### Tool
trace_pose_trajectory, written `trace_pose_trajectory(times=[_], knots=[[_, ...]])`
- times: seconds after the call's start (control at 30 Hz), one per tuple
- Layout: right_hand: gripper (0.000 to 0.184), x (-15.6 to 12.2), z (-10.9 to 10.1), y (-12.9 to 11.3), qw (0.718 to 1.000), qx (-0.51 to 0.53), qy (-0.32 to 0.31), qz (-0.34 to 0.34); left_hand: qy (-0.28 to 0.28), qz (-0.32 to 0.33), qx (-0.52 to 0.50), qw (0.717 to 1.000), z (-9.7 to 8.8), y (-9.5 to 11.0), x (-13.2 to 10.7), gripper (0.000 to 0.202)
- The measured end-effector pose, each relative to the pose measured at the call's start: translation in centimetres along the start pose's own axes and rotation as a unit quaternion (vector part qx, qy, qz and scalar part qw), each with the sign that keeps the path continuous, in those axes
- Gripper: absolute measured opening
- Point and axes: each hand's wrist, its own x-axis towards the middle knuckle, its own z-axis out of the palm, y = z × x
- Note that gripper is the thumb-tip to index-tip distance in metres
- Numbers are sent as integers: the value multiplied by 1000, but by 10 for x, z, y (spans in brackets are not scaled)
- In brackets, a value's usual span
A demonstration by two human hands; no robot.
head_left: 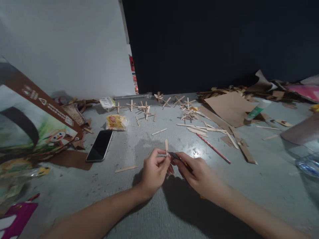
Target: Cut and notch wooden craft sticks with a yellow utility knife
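In the middle foreground my left hand [156, 171] pinches a wooden craft stick [166, 145], which points up and away from me. My right hand [196, 171] is closed around a dark hand tool [184, 161] with yellow parts. Its dark front end meets the stick at my left fingertips. Fingers cover much of the tool, so its exact kind is unclear. Beyond my hands one loose craft stick [159, 131] lies flat, and another stick [126, 169] rests left of my left hand.
Crossed-stick pieces [147, 111] and a stick pile [189, 114] stand toward the back. To the right are a red pencil [213, 148], brown cardboard [229, 108] and a glue stick [259, 109]. A phone [100, 145], a yellow packet [116, 122] and a large printed bag [37, 122] occupy the left.
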Motion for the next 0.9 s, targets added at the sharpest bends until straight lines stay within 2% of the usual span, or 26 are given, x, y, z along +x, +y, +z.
trace_pose_trajectory(times=[0.4,0.6,0.77,0.9], knots=[[23,-1,1,-1,998,45,-12,38,0,18,34,999,-1,0,-1,46],[21,1,2,-1,999,34,6,17,-1,40,58,997,-3,-3,0,46],[23,1,5,-3,998,49,6,33,0,63,96,993,-3,-5,-1,44],[22,0,7,-4,997,68,11,40,-10,56,97,994,-2,-4,-2,42]])
